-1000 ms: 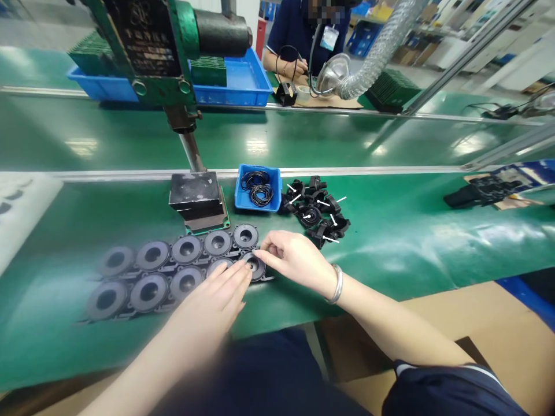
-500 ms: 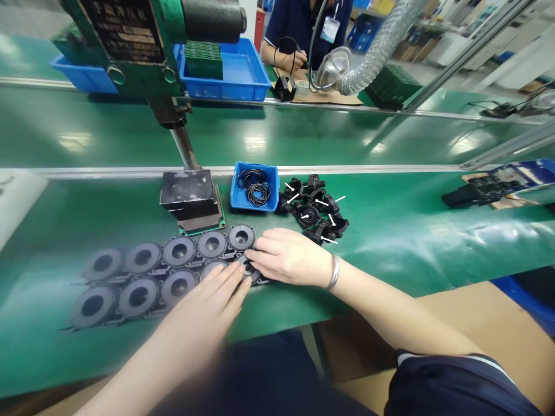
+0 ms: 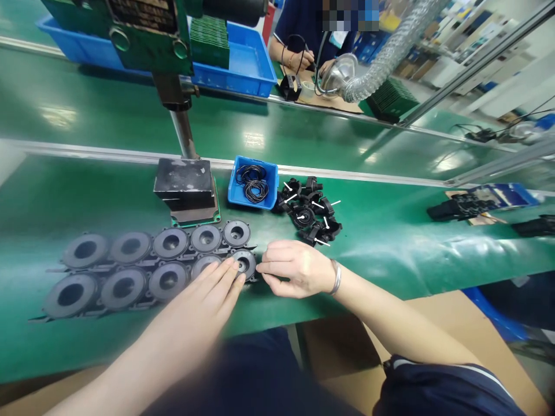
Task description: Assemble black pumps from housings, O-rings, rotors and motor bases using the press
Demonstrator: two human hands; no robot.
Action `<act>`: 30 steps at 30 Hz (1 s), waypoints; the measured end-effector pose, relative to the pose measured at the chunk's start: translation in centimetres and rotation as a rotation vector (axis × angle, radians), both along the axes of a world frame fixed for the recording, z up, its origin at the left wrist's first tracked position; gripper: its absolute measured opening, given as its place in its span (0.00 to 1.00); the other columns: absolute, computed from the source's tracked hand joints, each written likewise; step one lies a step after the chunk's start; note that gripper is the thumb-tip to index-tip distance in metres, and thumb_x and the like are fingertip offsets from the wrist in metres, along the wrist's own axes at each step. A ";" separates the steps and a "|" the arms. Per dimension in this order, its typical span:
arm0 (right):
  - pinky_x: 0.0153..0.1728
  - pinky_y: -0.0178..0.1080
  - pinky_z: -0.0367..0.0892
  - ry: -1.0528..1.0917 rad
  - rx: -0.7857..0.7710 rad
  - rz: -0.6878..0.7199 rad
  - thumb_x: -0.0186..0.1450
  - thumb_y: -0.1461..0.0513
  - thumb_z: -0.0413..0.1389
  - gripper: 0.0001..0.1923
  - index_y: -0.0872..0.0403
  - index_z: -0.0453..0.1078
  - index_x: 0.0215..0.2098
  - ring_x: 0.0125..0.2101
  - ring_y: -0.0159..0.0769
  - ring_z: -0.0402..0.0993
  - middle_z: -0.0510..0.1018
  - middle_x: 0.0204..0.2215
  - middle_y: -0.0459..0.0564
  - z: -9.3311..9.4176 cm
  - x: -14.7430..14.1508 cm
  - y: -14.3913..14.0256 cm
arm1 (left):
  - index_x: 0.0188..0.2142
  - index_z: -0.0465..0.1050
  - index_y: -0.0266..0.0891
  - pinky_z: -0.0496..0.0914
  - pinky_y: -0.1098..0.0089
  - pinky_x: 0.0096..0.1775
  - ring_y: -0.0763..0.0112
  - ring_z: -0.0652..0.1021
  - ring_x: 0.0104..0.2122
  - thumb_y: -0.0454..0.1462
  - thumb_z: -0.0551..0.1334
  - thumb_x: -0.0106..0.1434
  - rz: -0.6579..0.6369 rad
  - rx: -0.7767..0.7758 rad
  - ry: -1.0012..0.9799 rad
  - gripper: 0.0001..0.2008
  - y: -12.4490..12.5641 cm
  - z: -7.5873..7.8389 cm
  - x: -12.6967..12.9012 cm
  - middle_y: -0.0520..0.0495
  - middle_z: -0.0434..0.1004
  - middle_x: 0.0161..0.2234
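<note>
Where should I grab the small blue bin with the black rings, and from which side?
Take the blue bin by its rim, from above, across its two long walls. It sits upright and open-topped, with the black block close on its left and black parts on its right.

The right hand [image 3: 297,268] has been drawn back off the end disc [image 3: 243,262], which is now uncovered; the left fingertips [image 3: 232,267] have been laid on it.

Left hand [image 3: 212,289] flat, fingers extended; right hand [image 3: 295,268] curled, fingertips pinched
</note>
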State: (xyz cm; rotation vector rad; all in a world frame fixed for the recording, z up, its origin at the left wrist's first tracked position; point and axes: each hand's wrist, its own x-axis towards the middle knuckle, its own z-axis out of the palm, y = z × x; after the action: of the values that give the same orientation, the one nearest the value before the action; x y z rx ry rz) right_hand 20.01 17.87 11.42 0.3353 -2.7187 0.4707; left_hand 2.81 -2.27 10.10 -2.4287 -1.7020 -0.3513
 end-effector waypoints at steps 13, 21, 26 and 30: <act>0.46 0.44 0.72 0.159 -0.515 -0.398 0.67 0.60 0.56 0.22 0.53 0.65 0.59 0.45 0.38 0.72 0.75 0.45 0.55 -1.2 0.2 -1.2 | 0.54 0.72 0.30 0.68 0.53 0.59 0.55 0.75 0.56 0.27 0.50 0.67 -0.061 0.064 -0.038 0.20 0.9 0.6 -1.4 0.36 0.77 0.54; 0.68 0.51 0.50 -0.215 -0.492 -0.123 0.48 0.41 0.69 0.68 0.52 0.35 0.72 0.70 0.51 0.43 0.44 0.69 0.63 -3.6 -2.7 0.8 | 0.53 0.72 0.44 0.76 0.62 0.40 0.60 0.83 0.38 0.42 0.47 0.70 0.444 -0.278 -0.399 0.20 5.5 6.6 -6.1 0.46 0.83 0.42; 0.67 0.50 0.53 -0.147 -0.550 -0.124 0.49 0.44 0.70 0.64 0.49 0.39 0.71 0.68 0.50 0.49 0.49 0.66 0.61 -4.4 -3.0 0.4 | 0.43 0.74 0.45 0.72 0.68 0.35 0.64 0.82 0.33 0.37 0.54 0.61 0.393 -0.507 -0.346 0.14 11.6 8.4 -6.4 0.49 0.83 0.36; 0.67 0.54 0.50 -0.182 -0.585 -0.073 0.43 0.43 0.72 0.71 0.46 0.33 0.72 0.70 0.54 0.41 0.40 0.70 0.62 -5.1 -2.4 0.8 | 0.38 0.75 0.41 0.70 0.72 0.33 0.67 0.81 0.28 0.31 0.55 0.58 0.314 -0.490 -0.224 0.12 18.3 7.7 -5.2 0.51 0.81 0.26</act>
State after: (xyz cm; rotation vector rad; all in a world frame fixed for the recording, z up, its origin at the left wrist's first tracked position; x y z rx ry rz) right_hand 17.65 18.69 6.32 0.0346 -2.5897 1.2810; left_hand -2.43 16.04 17.82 -2.4306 -2.4775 -0.1838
